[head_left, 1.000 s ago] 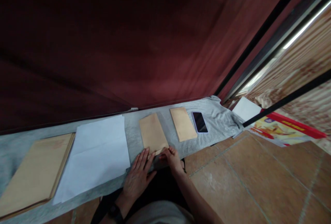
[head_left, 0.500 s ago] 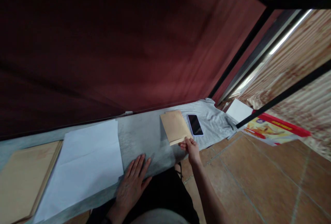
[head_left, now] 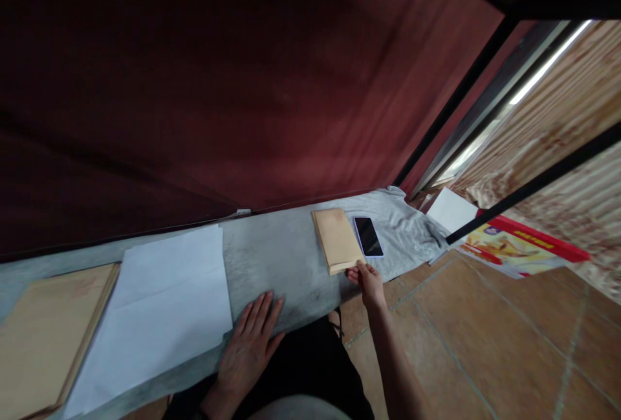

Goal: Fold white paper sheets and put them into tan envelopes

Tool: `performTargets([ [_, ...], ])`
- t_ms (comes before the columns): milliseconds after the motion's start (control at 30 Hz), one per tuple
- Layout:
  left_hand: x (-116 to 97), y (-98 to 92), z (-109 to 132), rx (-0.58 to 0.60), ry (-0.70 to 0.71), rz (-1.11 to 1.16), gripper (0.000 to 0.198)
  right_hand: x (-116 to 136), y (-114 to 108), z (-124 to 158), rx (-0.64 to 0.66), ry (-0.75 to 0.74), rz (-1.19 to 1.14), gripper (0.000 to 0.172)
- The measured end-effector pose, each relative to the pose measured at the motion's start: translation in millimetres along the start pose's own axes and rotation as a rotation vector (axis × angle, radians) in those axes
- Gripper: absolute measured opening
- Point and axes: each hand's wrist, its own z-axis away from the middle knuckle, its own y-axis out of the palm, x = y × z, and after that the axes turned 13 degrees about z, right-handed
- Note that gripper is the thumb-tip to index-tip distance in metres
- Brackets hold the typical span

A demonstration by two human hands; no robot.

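Observation:
At the near right corner of a small stack of brown paper envelopes (head_left: pixel 336 239), my right hand (head_left: pixel 365 277) pinches the edge with thumb and fingers. How many envelopes lie between the fingers is hidden. A phone (head_left: pixel 369 237) with a dark screen and pale case rests just right of the stack. My left hand (head_left: pixel 250 342) lies flat on the near edge of the grey cloth-covered surface (head_left: pixel 276 252), fingers stretched and holding nothing. Left of that hand is a pile of white paper sheets (head_left: pixel 165 303).
A stack of larger brown envelopes (head_left: pixel 53 323) sits at the far left, beside the white sheets. Behind the surface rises a dark red panel (head_left: pixel 272 116). On the right, a black bar (head_left: pixel 533 184) crosses above a red and yellow printed box (head_left: pixel 514 245) on the tiled floor (head_left: pixel 466 329).
My right hand has moved slightly right, and the top envelope has shifted with it, lining up more closely with the stack below. My left hand has stayed in place.

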Motion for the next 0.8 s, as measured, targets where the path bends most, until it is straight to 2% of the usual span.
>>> performTargets([
  [533,-0.8,2.3,2.0,0.025,-0.018,-0.004,0.063,2.8,-9.8,-14.1,0.054,0.153,0.104,0.019],
  [800,-1.3,0.7,2.4,0.032,-0.033,0.043,0.060,6.2,-10.3,-13.7,0.062,0.172,0.169,0.021],
])
